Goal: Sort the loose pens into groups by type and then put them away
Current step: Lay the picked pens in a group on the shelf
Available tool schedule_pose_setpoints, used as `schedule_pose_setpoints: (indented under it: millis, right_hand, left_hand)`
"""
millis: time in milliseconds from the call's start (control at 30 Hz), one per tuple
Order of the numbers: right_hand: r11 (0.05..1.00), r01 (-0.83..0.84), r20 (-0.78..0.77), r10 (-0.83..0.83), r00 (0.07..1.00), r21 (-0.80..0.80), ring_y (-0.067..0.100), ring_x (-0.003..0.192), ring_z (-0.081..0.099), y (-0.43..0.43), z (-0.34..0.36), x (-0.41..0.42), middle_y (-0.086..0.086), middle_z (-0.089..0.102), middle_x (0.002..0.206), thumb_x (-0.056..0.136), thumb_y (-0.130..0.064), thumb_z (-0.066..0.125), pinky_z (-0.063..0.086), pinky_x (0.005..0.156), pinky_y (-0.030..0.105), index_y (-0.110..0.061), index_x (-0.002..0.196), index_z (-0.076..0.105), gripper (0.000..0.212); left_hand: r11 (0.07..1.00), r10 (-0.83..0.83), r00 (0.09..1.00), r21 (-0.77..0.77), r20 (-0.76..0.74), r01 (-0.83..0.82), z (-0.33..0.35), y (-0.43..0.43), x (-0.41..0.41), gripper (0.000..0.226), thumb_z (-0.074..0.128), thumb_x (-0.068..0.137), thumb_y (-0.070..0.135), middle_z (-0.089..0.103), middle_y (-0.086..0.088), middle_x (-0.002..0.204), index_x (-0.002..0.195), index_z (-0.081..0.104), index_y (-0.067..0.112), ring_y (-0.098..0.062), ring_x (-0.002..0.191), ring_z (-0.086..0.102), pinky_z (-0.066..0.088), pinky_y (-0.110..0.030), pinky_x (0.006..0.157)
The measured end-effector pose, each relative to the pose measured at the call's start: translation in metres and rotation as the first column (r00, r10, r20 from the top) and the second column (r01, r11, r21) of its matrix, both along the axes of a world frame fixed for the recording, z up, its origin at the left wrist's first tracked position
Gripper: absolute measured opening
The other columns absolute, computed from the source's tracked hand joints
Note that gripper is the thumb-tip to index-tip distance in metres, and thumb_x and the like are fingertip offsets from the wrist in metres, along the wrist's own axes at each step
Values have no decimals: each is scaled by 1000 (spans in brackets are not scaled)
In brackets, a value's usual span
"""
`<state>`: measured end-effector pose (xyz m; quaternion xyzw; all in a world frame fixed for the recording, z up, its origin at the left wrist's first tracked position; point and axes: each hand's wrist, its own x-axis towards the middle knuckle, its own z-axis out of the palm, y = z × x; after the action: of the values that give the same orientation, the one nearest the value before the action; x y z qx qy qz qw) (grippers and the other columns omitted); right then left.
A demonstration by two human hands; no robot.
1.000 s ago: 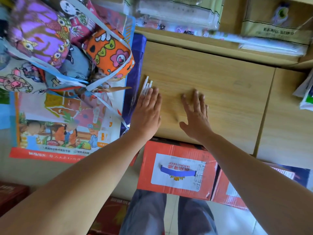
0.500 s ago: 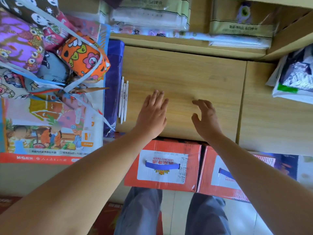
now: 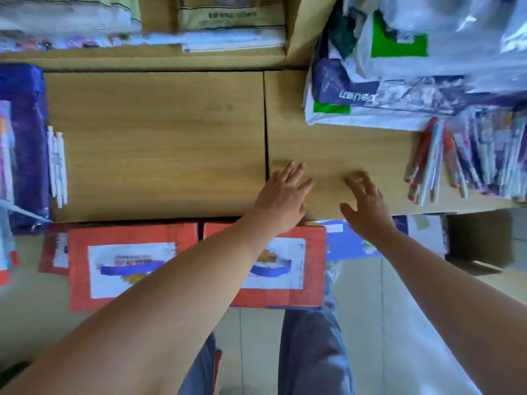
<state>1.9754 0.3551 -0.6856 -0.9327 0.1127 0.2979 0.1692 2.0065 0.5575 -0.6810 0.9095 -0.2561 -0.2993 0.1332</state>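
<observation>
Lying along the table's [image 3: 156, 132] left edge were three white pens [image 3: 58, 163]; a blurred pile of pens [image 3: 450, 158] lay right. Over open wood between, the left hand [image 3: 281, 195] and right hand [image 3: 368, 203] spread wide, empty.

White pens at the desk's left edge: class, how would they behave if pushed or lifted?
Slim and round, the white pens would probably roll if pushed sideways. Straight and thin, they seem stiff and light. The purple package beside them may block leftward rolling.
</observation>
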Motion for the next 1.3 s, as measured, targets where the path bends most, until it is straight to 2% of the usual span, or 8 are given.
schedule_pose_setpoints:
  millis: [133, 233, 367, 467, 600, 867, 1167, 1300]
  right_hand:
    - [980, -120, -51, 129, 990, 160, 29, 144, 18, -43, -1, -4, 0, 4, 161, 90, -18, 60, 29, 113, 47, -30, 148, 32, 65]
    - [948, -87, -3, 92, 996, 306, 25, 138, 33, -68, 5, 0, 4, 24, 157, 91, -14, 59, 31, 111, 36, -20, 139, 48, 50]
    - [937, 78, 113, -123, 986, 340, 22, 97, 62, -108, 14, 4, 10, 53, 129, 89, -8, 56, 46, 87, 30, -14, 123, 61, 35]
    - [927, 220, 137, -271, 953, 304, 18, 79, 60, -139, 19, 6, 9, 60, 110, 87, -6, 55, 52, 79, 37, -14, 111, 65, 27]
    - [920, 320, 113, -351, 929, 226, 26, 89, 62, -171, 24, 6, 8, 65, 107, 89, -9, 53, 50, 79, 35, -14, 112, 66, 27]
    - [912, 406, 129, -411, 902, 64, 27, 75, 61, -204, 11, 6, 8, 68, 91, 91, -20, 55, 47, 62, 31, -16, 113, 61, 24]
    - [931, 329, 184, -300, 936, -156, 33, 74, 60, -230, -7, 21, 14, 62, 83, 95, -26, 53, 46, 57, 36, -10, 111, 49, 23]
    - [969, 201, 172, -176, 969, -141, 33, 76, 62, -246, -11, 18, 12, 66, 83, 92, -28, 57, 47, 58, 34, -11, 104, 55, 21]
  left_hand:
    - [984, 131, 986, 137, -103, -116, -8, -54, -7, 65, 46, 96, 28, -11, -9, 161, 153, 15, 21, -30, 148, -5, 11, -46, 119]
    - [943, 241, 967, 256, -77, -215, -6, -86, -12, 69, 48, 95, 31, -11, -18, 159, 152, 13, 13, -38, 147, -2, 14, -48, 118]
    - [927, 250, 968, 289, 1, -239, 5, -121, -5, 69, 47, 95, 30, 0, -22, 158, 152, 14, 12, -38, 146, 7, 16, -45, 118]
    - [969, 150, 988, 203, -28, -141, 11, -147, 5, 67, 46, 97, 28, -6, -13, 160, 153, 10, 21, -32, 148, 1, 13, -43, 119]
    - [984, 42, 997, 175, -64, -30, 9, -173, 14, 66, 45, 97, 29, -10, -8, 161, 153, 10, 24, -30, 148, -3, 11, -45, 120]
    - [978, 24, 999, 206, 37, -31, 1, -193, 14, 51, 51, 93, 30, 12, -17, 156, 139, 37, 13, -35, 142, 17, 28, -44, 111]
    - [987, 56, 989, -155, 135, -35, 5, -243, 17, 57, 65, 82, 9, 44, -13, 124, 135, 50, 24, -27, 104, 50, 47, -37, 91]
    - [990, 50, 992, -133, 112, -35, 1, -273, 17, 43, 61, 82, 11, 46, -9, 112, 124, 59, 20, -26, 95, 49, 46, -38, 82]
